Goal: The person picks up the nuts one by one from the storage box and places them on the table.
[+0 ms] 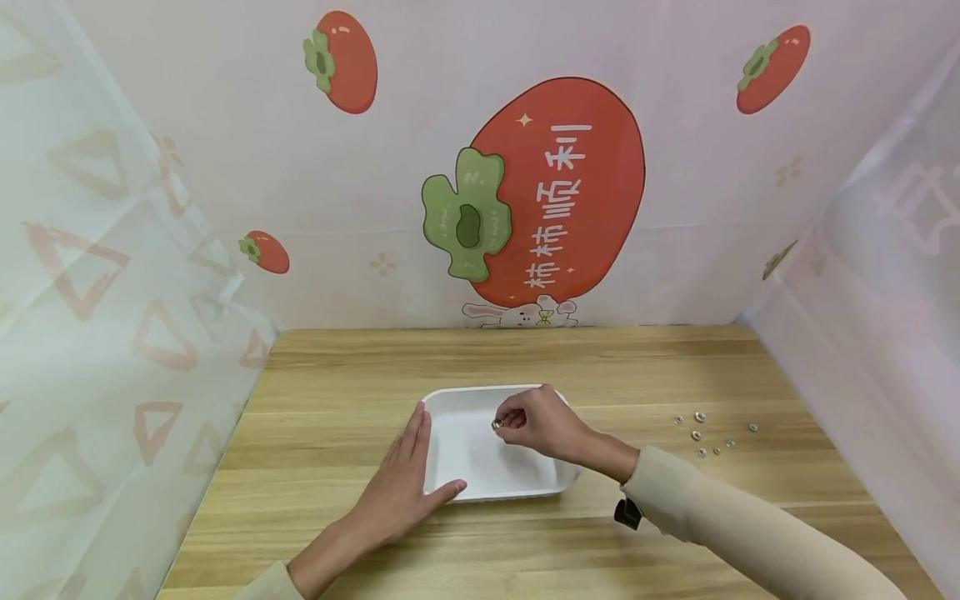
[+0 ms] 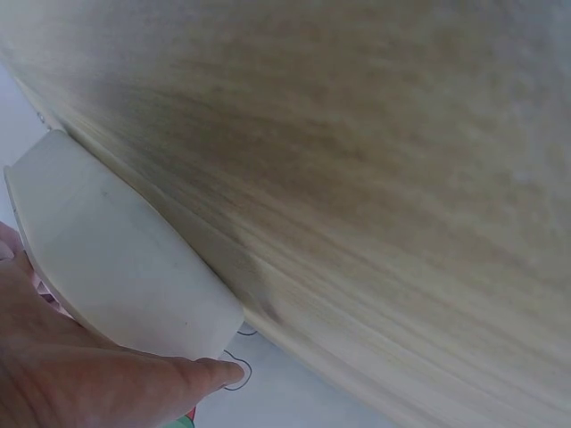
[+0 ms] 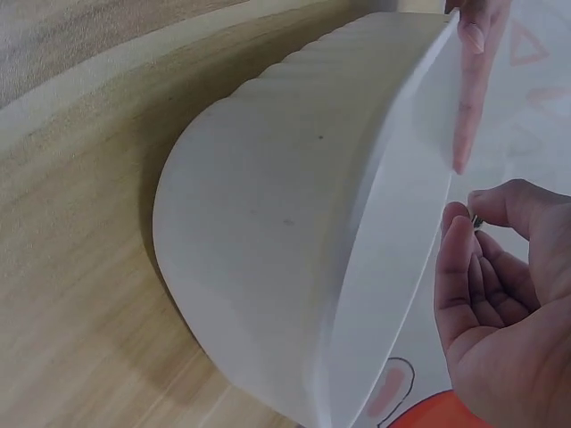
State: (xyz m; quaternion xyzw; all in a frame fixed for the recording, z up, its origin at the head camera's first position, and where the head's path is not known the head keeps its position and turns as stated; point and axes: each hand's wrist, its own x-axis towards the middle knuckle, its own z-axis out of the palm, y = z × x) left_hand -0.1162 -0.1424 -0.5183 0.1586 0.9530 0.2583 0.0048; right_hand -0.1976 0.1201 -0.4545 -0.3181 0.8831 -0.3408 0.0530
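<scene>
A white rectangular tray lies on the wooden table in the head view. My left hand rests against its left side, fingers straight along the rim and thumb over the near edge. Between the thumb and fingertips of my right hand a small metal ring is pinched above the tray. In the right wrist view the fingers cover most of the ring. The left wrist view shows the thumb lying along the outer wall of the tray.
Several small metal rings lie scattered on the table to the right of the tray. A black object shows under the right sleeve at the wrist. Printed cloth hangings stand behind the table and on both sides.
</scene>
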